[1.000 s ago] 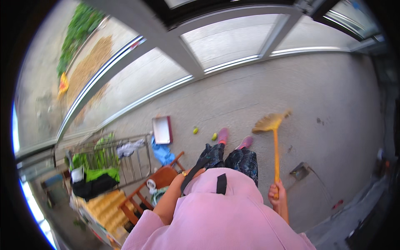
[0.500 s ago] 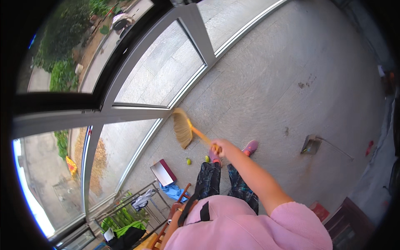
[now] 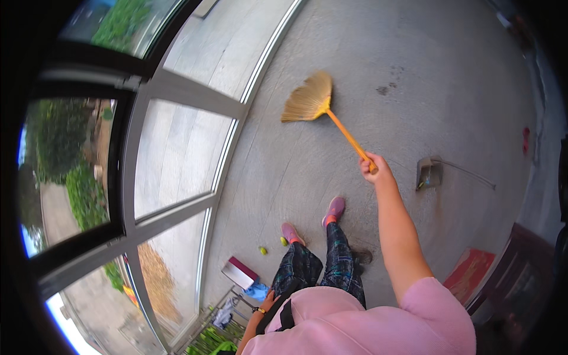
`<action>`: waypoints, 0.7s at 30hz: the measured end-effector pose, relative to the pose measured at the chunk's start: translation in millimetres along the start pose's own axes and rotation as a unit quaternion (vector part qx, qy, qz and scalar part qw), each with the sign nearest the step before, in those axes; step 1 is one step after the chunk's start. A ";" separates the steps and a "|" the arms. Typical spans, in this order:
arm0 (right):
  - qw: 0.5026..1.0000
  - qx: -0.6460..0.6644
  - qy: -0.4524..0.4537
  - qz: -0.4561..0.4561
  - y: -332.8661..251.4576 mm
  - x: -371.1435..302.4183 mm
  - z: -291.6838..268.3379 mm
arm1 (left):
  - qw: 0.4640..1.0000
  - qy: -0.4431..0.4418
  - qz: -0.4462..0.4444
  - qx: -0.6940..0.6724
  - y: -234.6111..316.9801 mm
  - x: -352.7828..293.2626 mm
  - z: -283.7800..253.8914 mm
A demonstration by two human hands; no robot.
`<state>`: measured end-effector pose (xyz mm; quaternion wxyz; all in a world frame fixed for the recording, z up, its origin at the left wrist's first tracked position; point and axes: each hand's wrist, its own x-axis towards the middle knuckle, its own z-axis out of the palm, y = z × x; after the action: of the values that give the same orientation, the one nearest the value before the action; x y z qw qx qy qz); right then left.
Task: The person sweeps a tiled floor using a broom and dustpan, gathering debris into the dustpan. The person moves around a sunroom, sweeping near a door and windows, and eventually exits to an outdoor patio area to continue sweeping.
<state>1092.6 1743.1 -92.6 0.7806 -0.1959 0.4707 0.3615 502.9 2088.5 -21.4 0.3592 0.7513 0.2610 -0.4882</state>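
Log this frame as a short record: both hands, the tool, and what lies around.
right hand: closed around the handle end of the broom
left hand: at the waist; grip unclear
broom: bristles fanned, floor contact unclear
dustpan: right of the right hand, on the floor
dark debris: right of the bristles
green round items: two, near the left shoe

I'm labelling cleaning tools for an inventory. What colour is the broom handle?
The broom handle is orange, showing best in the current head view.
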 end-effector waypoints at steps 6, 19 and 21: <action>0.991 0.129 -0.001 -0.035 9.4 -111.6 -151.5 | 0.997 -0.053 0.040 0.047 57.0 43.7 -76.3; 0.975 0.175 0.025 -0.133 188.4 -333.3 -108.6 | 0.962 -0.126 0.218 0.102 216.0 173.1 -183.8; 0.977 0.158 -0.019 -0.139 189.0 -318.2 -108.1 | 0.952 -0.156 0.216 0.149 260.2 179.7 -197.3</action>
<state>792.9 1677.5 140.9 0.8530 -0.1271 0.4752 0.1743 873.5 2095.1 -60.5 0.3763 0.7494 -0.0422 -0.5431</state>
